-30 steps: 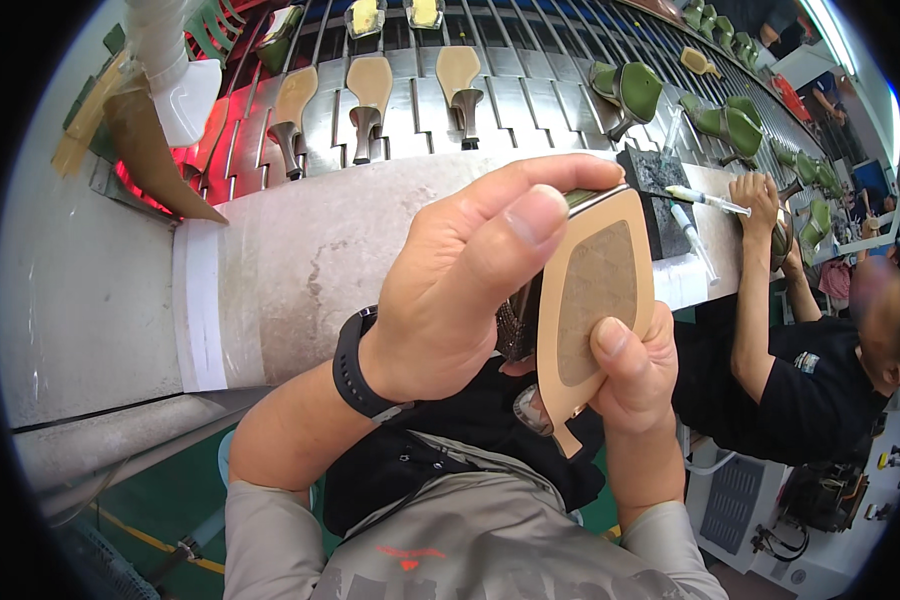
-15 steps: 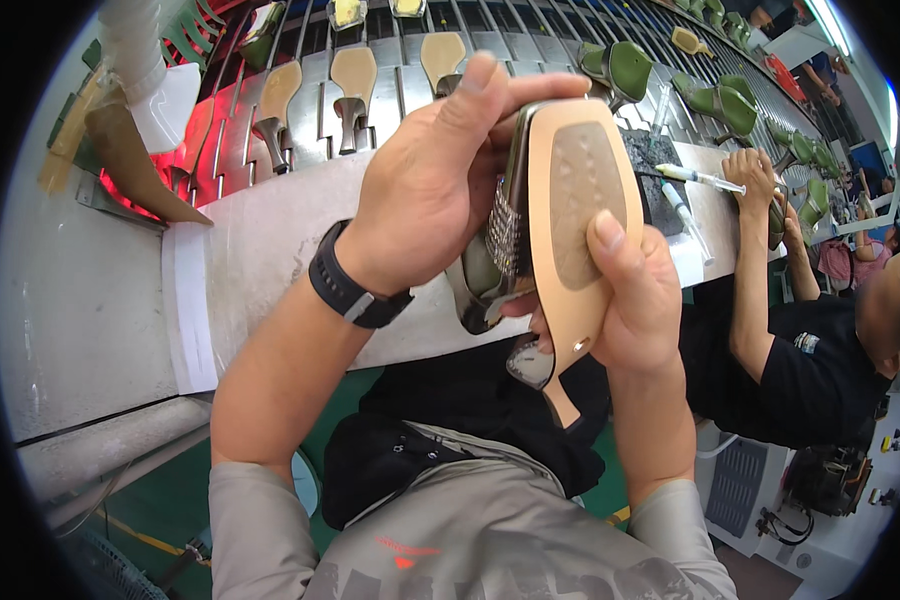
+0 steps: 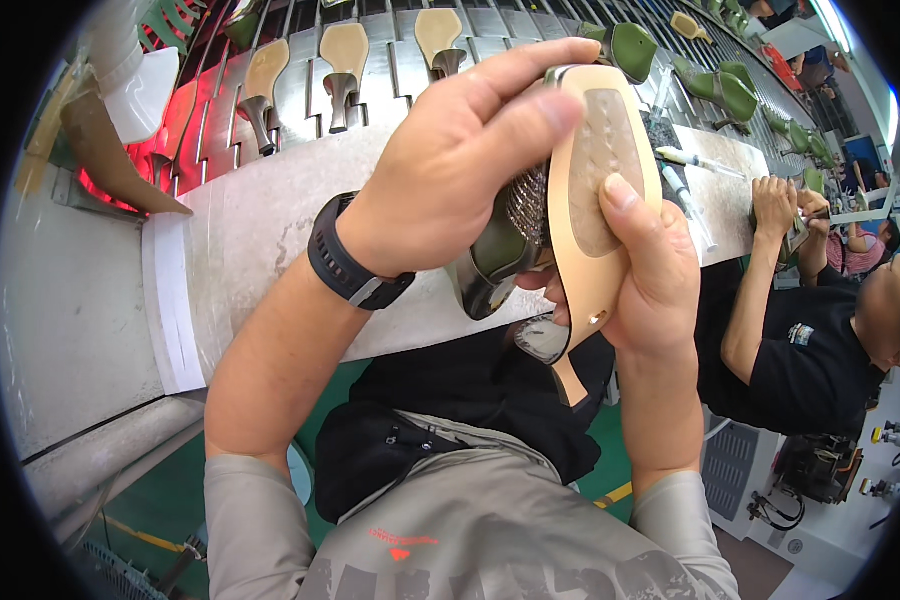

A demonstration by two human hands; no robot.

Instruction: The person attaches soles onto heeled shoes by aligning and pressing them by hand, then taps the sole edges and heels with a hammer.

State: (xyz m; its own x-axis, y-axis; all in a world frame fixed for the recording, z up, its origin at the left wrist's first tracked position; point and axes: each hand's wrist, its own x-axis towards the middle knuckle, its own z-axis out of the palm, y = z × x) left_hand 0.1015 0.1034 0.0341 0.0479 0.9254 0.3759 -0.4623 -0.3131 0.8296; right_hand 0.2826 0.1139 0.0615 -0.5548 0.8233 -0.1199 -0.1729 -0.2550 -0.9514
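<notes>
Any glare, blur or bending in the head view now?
Head view: red glow at upper left; strip light glaring at upper right; fisheye bends the conveyor near the rim; left hand slightly blurred at the thumb, shoe sole fairly sharp.

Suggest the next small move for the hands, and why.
Perhaps press the tan sole at its toe end with the left hand while the right hand braces: the left thumb lies by that end, the right thumb on the sole's face.

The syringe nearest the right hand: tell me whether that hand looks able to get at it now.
Probably not yet: the right hand is gripping the shoe. The syringe lies close beyond it, with no obstacle visible between.
</notes>
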